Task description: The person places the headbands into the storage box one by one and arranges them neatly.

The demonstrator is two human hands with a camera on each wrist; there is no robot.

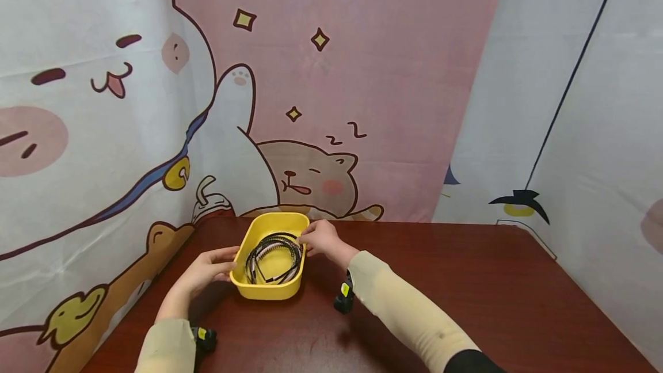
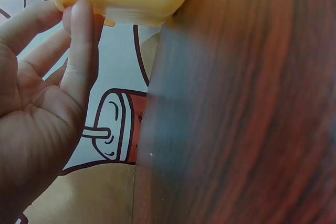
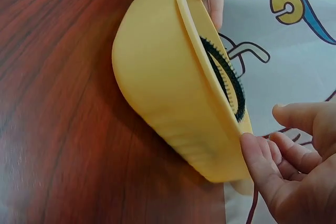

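A yellow plastic basin (image 1: 266, 291) sits on the brown table, with black and pale cables (image 1: 274, 240) coiled inside it. My left hand (image 1: 209, 272) is at its left side; in the left wrist view, the thumb and fingers (image 2: 81, 24) meet the basin's edge and outer wall. From the right, my right hand (image 1: 323, 240) reaches the opposite edge. One right fingertip (image 3: 249, 142) touches the outside near the rim, while the thumb (image 3: 294, 115) stands apart from it. The right wrist view shows part of a black coiled cable (image 3: 226, 74) over the rim.
The wood-grained table (image 1: 440, 292) stretches to the right of the basin. Behind it and along the left hangs a cloth (image 1: 404, 73) printed with cartoon animals. A small black device with a yellow-green mark (image 1: 344, 298) is strapped to the right wrist, another (image 1: 204, 338) to the left.
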